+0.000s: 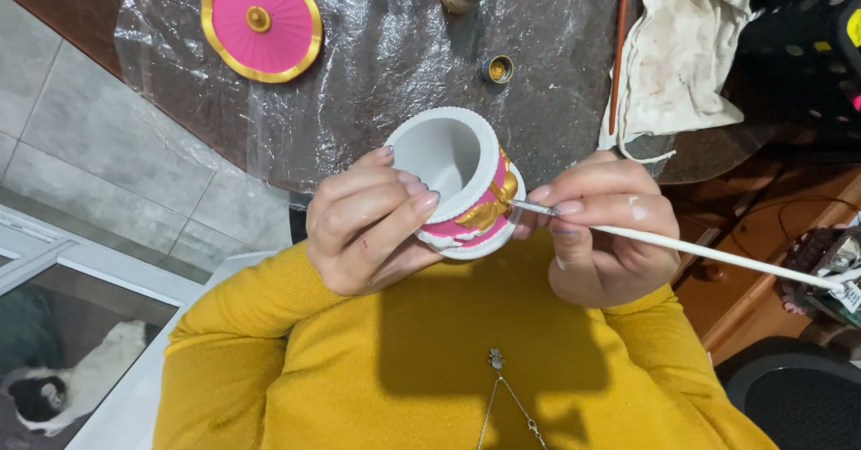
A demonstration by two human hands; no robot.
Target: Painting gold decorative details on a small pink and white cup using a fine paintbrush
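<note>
Mustard-yellow sweater (430, 360), silver pendant necklace (496, 360), perhaps lilac nails.

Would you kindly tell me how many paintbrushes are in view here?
2: a thin white-handled paintbrush held in the right hand, tip at the pink and white ceramic pot; a reddish-brown-handled paintbrush lying beside the stained white cloth. Others may be hidden.

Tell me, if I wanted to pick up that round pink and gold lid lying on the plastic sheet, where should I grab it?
Probably the small gold knob at the centre of the pink lid, pinched from straight above. The lid lies flat on the plastic sheet with the knob facing up, and its thin gold rim sits too close to the sheet for fingers to get under.
</note>
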